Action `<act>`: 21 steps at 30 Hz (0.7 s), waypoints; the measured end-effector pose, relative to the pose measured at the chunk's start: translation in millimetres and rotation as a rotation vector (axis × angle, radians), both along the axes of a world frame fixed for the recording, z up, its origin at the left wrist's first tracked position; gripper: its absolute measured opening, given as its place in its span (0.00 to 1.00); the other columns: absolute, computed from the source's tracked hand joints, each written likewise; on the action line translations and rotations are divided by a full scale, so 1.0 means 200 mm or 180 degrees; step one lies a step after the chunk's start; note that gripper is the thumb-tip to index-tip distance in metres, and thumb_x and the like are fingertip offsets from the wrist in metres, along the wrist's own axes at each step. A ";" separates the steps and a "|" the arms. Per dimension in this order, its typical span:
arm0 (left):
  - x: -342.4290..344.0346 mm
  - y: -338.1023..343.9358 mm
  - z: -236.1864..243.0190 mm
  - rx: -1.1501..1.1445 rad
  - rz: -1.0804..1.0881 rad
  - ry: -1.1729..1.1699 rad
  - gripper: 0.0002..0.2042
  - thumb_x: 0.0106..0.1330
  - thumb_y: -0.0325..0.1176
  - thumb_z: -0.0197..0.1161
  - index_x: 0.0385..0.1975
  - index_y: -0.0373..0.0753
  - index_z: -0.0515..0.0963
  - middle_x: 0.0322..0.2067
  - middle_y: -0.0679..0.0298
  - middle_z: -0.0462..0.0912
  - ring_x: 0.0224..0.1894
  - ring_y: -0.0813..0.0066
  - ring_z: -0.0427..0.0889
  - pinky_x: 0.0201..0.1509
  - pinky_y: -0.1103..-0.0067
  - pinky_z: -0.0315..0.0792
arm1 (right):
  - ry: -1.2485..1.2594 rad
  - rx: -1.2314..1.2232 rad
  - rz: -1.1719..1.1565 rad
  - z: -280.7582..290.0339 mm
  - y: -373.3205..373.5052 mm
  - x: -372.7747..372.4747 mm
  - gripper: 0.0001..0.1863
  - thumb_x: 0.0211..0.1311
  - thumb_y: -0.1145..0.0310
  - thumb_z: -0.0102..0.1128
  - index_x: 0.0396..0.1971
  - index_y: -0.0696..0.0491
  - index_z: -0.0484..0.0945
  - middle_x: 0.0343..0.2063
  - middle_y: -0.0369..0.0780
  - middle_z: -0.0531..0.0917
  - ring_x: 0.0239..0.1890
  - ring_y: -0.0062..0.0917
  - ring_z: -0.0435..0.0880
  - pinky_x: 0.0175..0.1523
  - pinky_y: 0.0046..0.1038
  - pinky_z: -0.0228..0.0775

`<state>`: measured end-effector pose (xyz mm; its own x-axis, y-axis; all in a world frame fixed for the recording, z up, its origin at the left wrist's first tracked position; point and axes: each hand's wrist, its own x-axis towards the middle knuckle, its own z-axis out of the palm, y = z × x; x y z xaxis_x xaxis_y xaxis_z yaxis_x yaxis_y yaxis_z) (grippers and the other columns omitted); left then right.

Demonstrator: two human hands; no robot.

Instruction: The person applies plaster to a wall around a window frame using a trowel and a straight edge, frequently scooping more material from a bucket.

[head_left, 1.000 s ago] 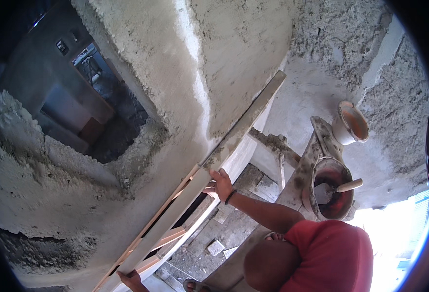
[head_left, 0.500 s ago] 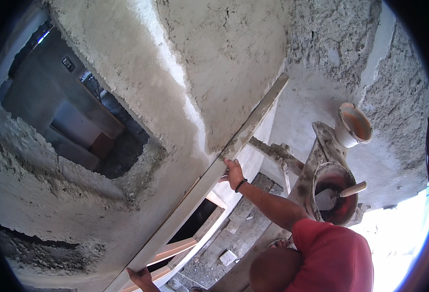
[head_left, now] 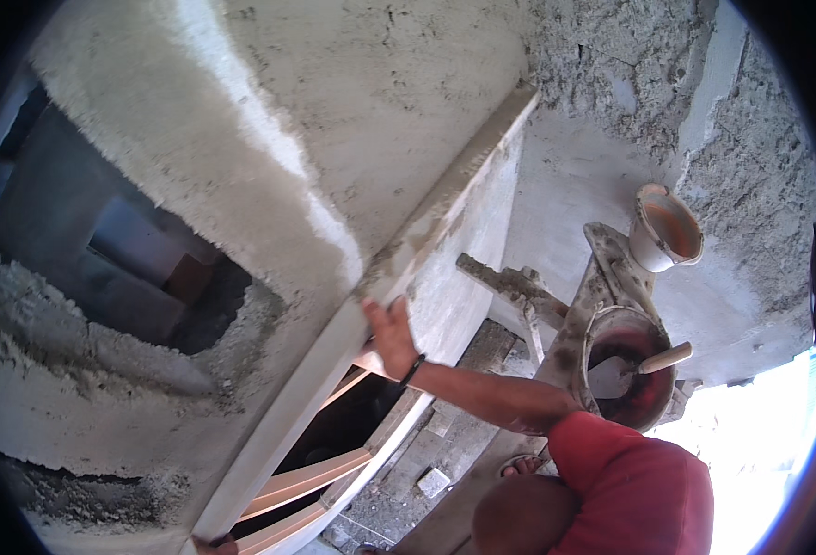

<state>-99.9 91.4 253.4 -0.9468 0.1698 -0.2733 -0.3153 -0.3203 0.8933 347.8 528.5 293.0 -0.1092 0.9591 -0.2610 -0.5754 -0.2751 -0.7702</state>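
A long, straight, plaster-smeared board (head_left: 320, 370) lies slantwise against the plastered wall (head_left: 325, 102). My right hand (head_left: 391, 340), with a dark band at the wrist, grips its lower edge near the middle, two fingers pressed up on its face. At the board's lower end, only part of my left hand (head_left: 215, 546) shows at the picture's edge, holding the board. Behind the board, a pale streak (head_left: 251, 111) runs down the wall.
On the right, a round tub (head_left: 595, 324) holds a trowel (head_left: 665, 359). A white bucket (head_left: 653, 250) stands behind it. A plank (head_left: 509, 287) juts toward the wall. Left is a rough-edged wall opening (head_left: 149, 259). A foot (head_left: 521, 465) rests on the planking.
The board has shifted up the wall, its far end nearer the upper corner. My right hand has moved left with it, and my left hand has dropped toward the lower edge. The view has shifted slightly.
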 end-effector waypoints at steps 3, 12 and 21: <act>-0.12 -0.06 0.06 -0.0104 0.0753 -0.0336 0.28 0.56 0.51 0.57 0.54 0.41 0.68 0.51 0.57 0.73 0.53 0.57 0.73 0.53 0.64 0.69 | -0.0060 0.0186 0.0004 0.11 -0.11 -0.01 0.22 0.59 0.55 0.56 0.39 0.54 0.58 0.30 0.39 0.72 0.27 0.22 0.76 0.22 0.26 0.77; 0.26 0.13 -0.29 0.0622 -0.0558 -0.0487 0.27 0.64 0.48 0.52 0.58 0.40 0.61 0.56 0.58 0.67 0.57 0.57 0.67 0.60 0.60 0.62 | -0.0138 -0.0394 -0.0221 -0.40 0.05 0.09 0.23 0.57 0.51 0.54 0.42 0.52 0.62 0.36 0.43 0.75 0.36 0.31 0.79 0.30 0.36 0.78; 0.51 0.32 -0.38 0.0775 -0.0138 -0.0655 0.25 0.67 0.49 0.45 0.58 0.40 0.61 0.56 0.57 0.67 0.58 0.57 0.66 0.59 0.61 0.63 | -0.0566 -0.0865 -0.0615 -0.68 0.17 0.04 0.29 0.58 0.46 0.52 0.45 0.57 0.58 0.39 0.46 0.72 0.38 0.31 0.76 0.37 0.37 0.74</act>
